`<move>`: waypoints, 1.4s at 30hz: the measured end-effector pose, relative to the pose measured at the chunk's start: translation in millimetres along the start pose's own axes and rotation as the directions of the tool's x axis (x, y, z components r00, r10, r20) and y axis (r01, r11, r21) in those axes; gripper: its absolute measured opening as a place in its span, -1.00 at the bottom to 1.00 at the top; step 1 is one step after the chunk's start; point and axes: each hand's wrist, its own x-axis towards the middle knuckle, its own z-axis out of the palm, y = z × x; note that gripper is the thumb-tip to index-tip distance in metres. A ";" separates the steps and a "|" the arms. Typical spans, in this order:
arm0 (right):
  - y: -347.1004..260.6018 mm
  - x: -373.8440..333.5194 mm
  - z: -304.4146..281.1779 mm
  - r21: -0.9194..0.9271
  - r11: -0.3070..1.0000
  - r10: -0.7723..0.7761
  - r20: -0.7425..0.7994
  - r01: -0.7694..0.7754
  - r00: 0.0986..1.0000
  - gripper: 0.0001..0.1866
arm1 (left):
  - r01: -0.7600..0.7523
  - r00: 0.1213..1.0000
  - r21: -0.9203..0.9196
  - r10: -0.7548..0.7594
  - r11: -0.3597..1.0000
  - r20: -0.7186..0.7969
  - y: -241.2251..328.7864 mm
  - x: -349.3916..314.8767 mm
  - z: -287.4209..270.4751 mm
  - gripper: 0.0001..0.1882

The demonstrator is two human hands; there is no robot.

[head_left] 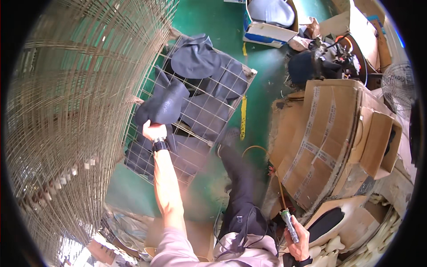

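Head view: a tall wall of wire racking (84,98) is seen at nine o'clock, faced at three o'clock by a taped cardboard box (322,133). Between them, toward eleven o'clock, dark flat sheets (207,115) are seen through the mesh of a wire grid (253,72). A white-and-blue box (267,40) is placed at one o'clock. On the grid, nearer twelve, a folded grey piece (195,58) is laid; at ten o'clock, a curved dark grey piece (164,104) is gripped at its six o'clock edge by the left hand (154,131), though whether it is also supported by the mesh cannot be told. At five o'clock, a slim handheld tool (291,227), joined to an orange hose (281,191), is clasped in the right hand (301,242).
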 end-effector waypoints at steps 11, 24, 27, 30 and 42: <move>-0.8 -38.6 8.1 0.074 0.995 -0.056 -0.084 0.062 0.995 -0.44 | -0.477 0.799 0.810 -0.552 -0.342 0.238 -154.4 -157.7 -87.0 -0.57; 180.4 -307.4 -19.0 0.408 0.913 0.321 -0.718 -0.001 0.617 -0.39 | 0.015 0.292 0.987 -0.943 -0.162 -0.159 -241.3 -330.1 -105.4 -0.86; 223.8 -369.0 1.0 0.536 0.842 0.458 -0.765 0.054 0.452 -0.38 | -0.094 0.299 0.930 -0.901 -0.355 -0.314 -215.7 -340.5 -105.6 -0.80; 250.0 -412.0 20.5 0.587 0.808 0.556 -0.788 0.051 0.266 -0.49 | -0.763 0.230 0.511 -0.905 -0.397 -0.359 -205.4 -317.3 -116.1 -0.74; 321.4 -459.7 29.9 0.544 0.807 0.519 -0.839 0.230 0.165 -0.35 | -0.670 0.283 0.688 -0.953 -0.279 -0.111 -284.5 -441.7 -89.2 -0.62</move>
